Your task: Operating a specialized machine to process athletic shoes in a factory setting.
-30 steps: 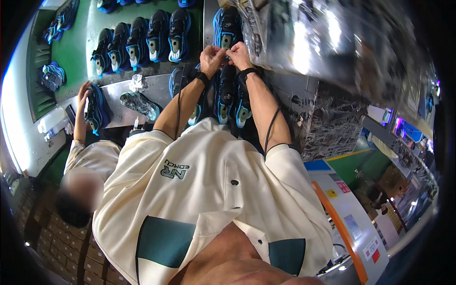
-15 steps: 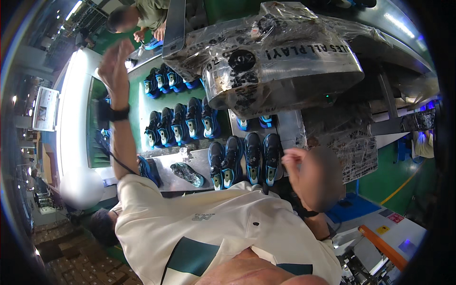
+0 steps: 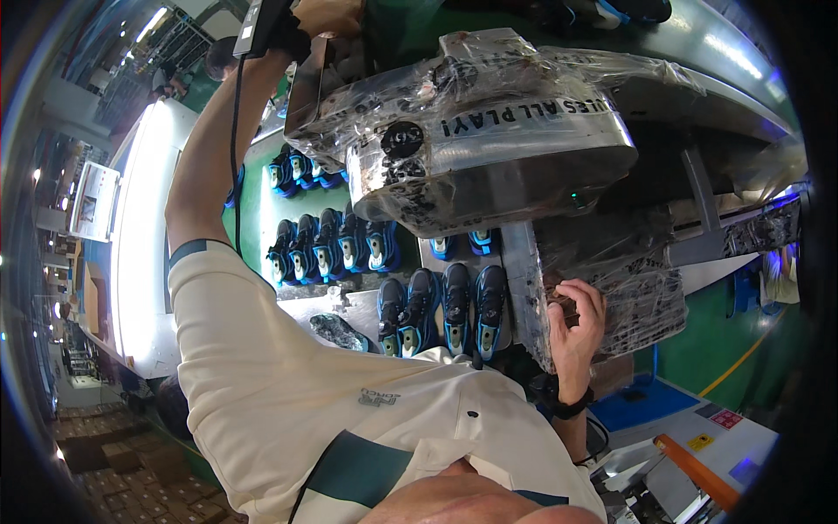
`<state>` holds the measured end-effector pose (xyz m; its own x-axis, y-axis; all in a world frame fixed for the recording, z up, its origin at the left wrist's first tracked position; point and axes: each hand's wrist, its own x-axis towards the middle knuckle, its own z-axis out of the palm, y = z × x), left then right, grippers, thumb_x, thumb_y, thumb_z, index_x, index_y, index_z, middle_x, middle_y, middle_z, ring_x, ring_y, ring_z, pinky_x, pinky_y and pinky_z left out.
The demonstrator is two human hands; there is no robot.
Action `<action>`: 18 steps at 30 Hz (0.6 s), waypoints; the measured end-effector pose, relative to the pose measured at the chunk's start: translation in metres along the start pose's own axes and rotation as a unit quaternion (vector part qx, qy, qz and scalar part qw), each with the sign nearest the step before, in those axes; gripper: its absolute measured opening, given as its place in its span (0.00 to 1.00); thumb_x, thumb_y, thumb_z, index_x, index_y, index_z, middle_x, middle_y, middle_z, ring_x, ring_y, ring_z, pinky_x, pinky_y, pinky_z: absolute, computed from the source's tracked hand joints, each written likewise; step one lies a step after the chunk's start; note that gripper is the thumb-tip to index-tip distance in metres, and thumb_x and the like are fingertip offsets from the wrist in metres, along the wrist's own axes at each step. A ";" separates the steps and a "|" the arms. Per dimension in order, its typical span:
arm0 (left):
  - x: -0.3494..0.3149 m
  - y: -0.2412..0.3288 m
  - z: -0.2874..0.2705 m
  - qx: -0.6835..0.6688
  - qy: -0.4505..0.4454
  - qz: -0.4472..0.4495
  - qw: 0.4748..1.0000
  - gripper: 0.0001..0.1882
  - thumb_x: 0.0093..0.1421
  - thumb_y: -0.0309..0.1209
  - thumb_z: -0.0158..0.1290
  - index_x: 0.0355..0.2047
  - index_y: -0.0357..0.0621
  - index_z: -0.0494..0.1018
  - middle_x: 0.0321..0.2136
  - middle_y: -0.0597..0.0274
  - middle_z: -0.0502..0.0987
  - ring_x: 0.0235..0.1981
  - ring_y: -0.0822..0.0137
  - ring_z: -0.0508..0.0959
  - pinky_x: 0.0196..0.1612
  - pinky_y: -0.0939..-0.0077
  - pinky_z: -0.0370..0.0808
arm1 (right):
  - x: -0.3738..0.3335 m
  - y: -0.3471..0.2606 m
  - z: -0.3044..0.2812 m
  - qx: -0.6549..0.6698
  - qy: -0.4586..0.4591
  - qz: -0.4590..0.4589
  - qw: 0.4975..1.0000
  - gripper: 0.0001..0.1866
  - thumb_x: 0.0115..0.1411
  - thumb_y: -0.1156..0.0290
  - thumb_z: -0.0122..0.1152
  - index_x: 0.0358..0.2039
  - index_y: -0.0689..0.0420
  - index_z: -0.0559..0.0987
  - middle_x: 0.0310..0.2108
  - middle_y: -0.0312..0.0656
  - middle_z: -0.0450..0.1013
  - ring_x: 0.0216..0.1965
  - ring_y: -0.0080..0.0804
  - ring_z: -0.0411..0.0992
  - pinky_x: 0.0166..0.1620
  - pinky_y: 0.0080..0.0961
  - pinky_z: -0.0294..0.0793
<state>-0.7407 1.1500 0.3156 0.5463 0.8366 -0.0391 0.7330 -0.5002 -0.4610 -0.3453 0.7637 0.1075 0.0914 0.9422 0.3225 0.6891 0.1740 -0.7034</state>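
Note:
My left arm stretches far forward past the left end of a plastic-wrapped metal machine hood [image 3: 506,157]. My left hand [image 3: 330,16] is at the top edge of the picture; its fingers are not clear there. A dark strap circles that wrist. My right hand [image 3: 578,327] is beside a plastic-wrapped metal box [image 3: 642,301], its fingers bent and the thumb apart, with nothing seen between them. Just left of it, several black and blue sneakers [image 3: 456,306] stand in a row on the metal ledge near my body.
More sneakers [image 3: 330,244] stand in rows on the green surface [image 3: 262,188] further off. A dark sole-shaped piece [image 3: 339,333] lies on the near ledge. Another person [image 3: 223,59] is at far left, partly hidden by my arm. An orange bar [image 3: 696,472] sits at lower right.
My left hand has moved forward and right, to beyond the hood's left end. My right hand has shifted slightly, to beside the wrapped box. My head view has tilted a little.

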 end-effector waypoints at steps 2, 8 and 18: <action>0.011 -0.005 0.014 0.027 -0.012 -0.059 0.998 0.15 0.48 0.38 0.56 0.34 0.45 0.78 0.34 0.55 0.78 0.43 0.52 0.78 0.47 0.50 0.65 | 0.002 0.004 0.000 0.009 0.002 -0.005 1.000 0.12 0.51 0.76 0.62 0.38 0.58 0.79 0.42 0.40 0.75 0.45 0.43 0.71 0.51 0.39 0.69; 0.015 -0.027 0.047 -0.038 0.013 -0.026 0.999 0.17 0.48 0.38 0.56 0.36 0.43 0.74 0.39 0.55 0.77 0.46 0.52 0.76 0.48 0.48 0.64 | 0.002 0.006 -0.001 0.041 0.015 -0.001 0.999 0.10 0.51 0.78 0.62 0.36 0.57 0.79 0.42 0.40 0.76 0.44 0.43 0.72 0.50 0.37 0.71; 0.013 -0.008 0.020 -0.039 -0.015 -0.102 0.994 0.14 0.51 0.37 0.56 0.29 0.37 0.77 0.37 0.50 0.80 0.39 0.53 0.79 0.42 0.60 0.73 | 0.001 0.009 -0.001 0.071 0.026 0.002 0.997 0.08 0.52 0.78 0.62 0.34 0.59 0.79 0.40 0.42 0.76 0.43 0.42 0.73 0.49 0.36 0.72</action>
<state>-0.7474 1.1691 0.3010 0.3710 0.9284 0.0219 0.8572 -0.3333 -0.3926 -0.3386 0.7658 0.1017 0.1335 0.9274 0.3494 0.5807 0.2125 -0.7859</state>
